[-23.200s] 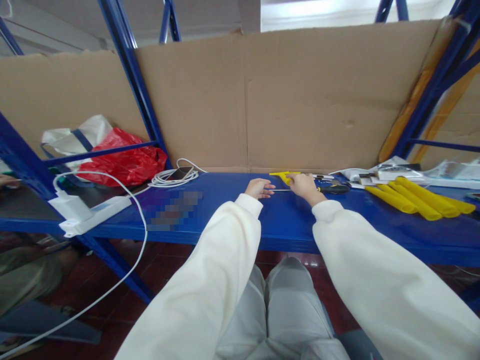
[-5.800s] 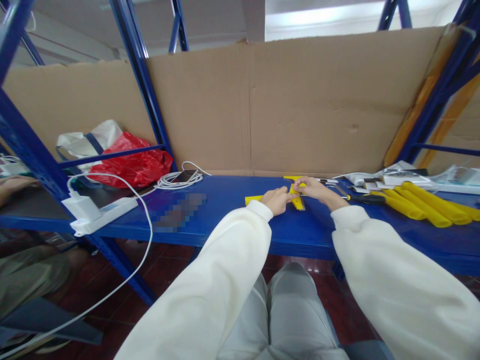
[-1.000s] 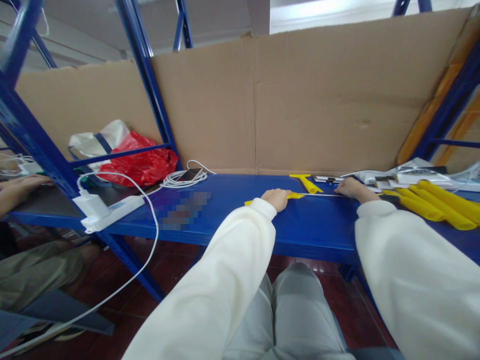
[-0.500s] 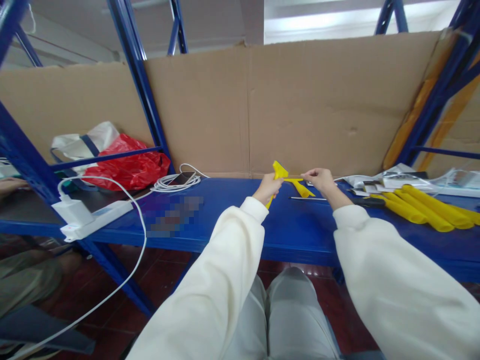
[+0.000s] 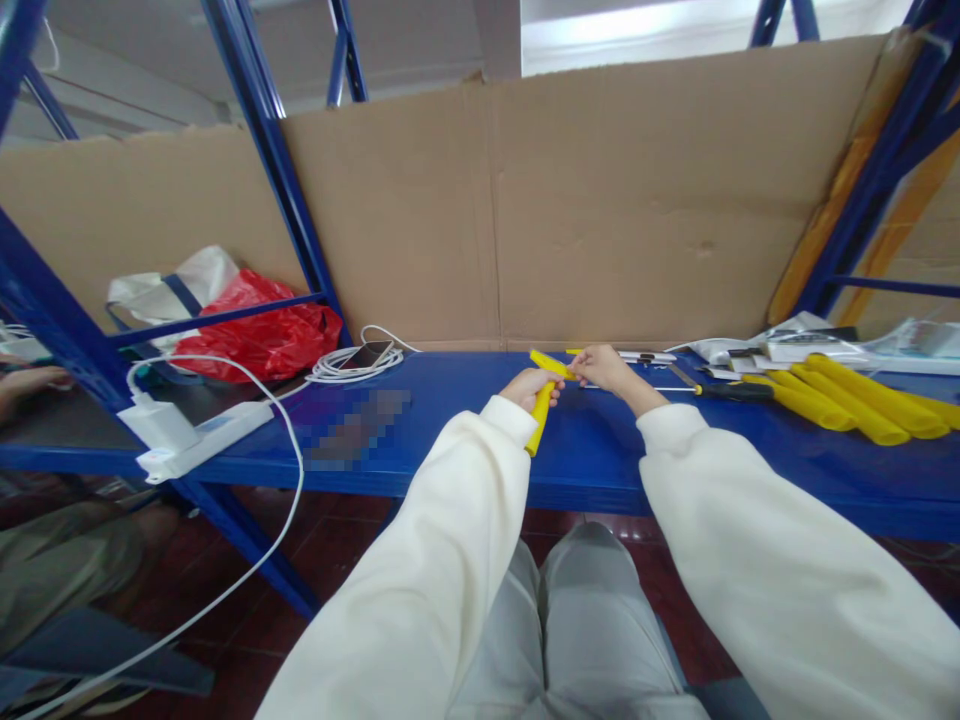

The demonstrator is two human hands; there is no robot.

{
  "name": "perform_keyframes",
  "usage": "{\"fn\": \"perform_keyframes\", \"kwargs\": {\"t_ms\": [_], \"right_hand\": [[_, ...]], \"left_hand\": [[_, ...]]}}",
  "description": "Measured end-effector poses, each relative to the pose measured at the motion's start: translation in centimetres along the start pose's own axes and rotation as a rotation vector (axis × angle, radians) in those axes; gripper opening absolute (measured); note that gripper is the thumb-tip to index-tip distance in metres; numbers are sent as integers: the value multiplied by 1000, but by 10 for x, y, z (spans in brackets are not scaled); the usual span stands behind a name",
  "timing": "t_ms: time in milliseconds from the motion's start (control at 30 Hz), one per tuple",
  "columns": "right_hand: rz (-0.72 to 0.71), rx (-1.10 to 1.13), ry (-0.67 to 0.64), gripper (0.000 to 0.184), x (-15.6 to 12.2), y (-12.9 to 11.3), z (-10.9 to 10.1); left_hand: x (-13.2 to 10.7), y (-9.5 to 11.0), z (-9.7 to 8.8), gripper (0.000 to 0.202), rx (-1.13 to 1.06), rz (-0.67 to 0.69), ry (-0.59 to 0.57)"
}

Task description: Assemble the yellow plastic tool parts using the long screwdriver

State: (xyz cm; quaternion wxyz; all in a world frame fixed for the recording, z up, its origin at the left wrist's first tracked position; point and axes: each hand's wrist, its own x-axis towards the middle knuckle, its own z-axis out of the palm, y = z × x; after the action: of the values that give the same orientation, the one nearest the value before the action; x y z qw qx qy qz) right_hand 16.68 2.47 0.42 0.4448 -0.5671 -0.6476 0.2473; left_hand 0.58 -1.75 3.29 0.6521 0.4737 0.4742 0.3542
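Observation:
My left hand (image 5: 534,386) is closed around a yellow tube-like piece (image 5: 538,425). Its lower end sticks out below the fist, and a yellow bar-like part slants out above it. With the fingertips pinched together, my right hand (image 5: 604,369) meets the right end of that upper part. Exactly what the right fingers grip is hidden. Just right of that hand, a screwdriver (image 5: 733,390) with a black and yellow handle lies on the blue table (image 5: 600,455), its thin shaft pointing left.
Several yellow tubes (image 5: 862,402) lie at the right, before white packages (image 5: 806,345). On the left are a power strip (image 5: 217,440), a coiled white cable (image 5: 352,365) and a red bag (image 5: 259,325). Cardboard (image 5: 622,200) stands behind. Another person's hand (image 5: 34,385) shows far left.
My right hand has moved left, close to my left hand. The yellow piece has turned, with more of it showing below my left fist. The view has shifted slightly.

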Motion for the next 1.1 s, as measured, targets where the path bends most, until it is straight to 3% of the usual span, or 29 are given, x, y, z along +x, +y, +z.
{"fn": "perform_keyframes", "kwargs": {"t_ms": [367, 1100], "right_hand": [[-115, -206, 1, 21, -7, 4, 0], [-215, -255, -28, 13, -8, 9, 1]], "left_hand": [[6, -4, -5, 23, -82, -21, -13], [6, -6, -6, 28, -115, -1, -5]]}}
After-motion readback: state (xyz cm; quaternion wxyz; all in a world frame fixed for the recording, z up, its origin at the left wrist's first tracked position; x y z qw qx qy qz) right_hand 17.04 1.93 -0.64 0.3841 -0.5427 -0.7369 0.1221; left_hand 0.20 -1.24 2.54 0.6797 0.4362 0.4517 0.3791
